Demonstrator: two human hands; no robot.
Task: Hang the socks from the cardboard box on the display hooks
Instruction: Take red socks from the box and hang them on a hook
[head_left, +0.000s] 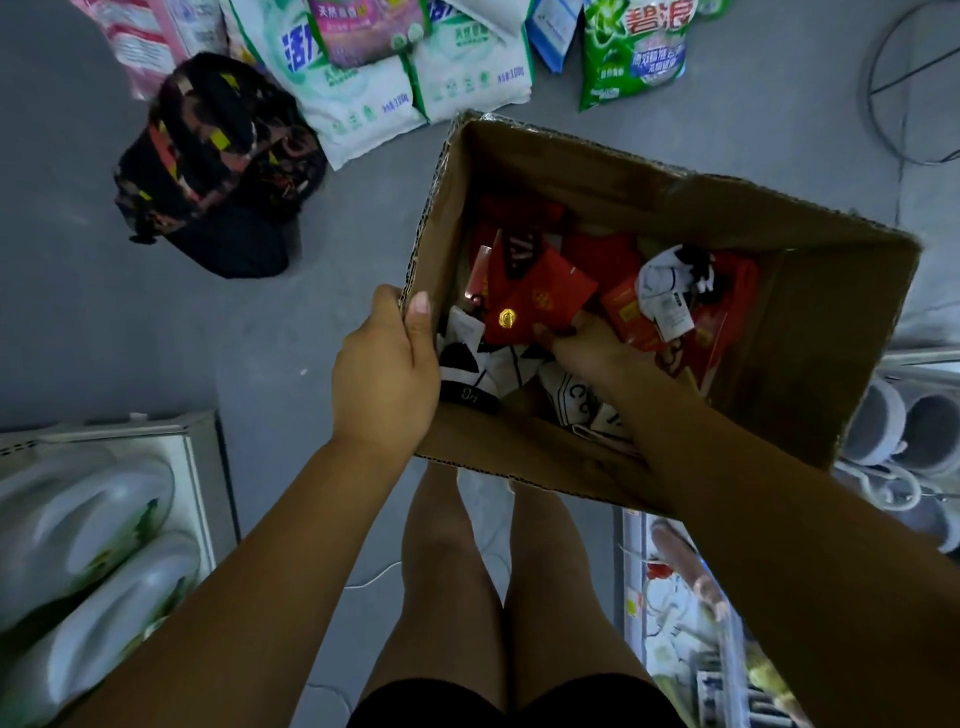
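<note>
left hand (384, 374) grips cardboard box (789, 343) wall; right hand (576, 345) fingers (545, 332) pinch red socks (540, 291)

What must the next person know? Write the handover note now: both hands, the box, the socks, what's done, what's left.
Left hand grips the near-left corner of the cardboard box, thumb inside the rim.
Right hand is inside the box, fingers pinching the lower edge of a red sock pack.
White socks and other red packs lie loose in the box.
Done: nothing is seen hung, and no hooks are clearly in view.
Left: lift the red sock pack out, hang it, then work through the rest.
</note>
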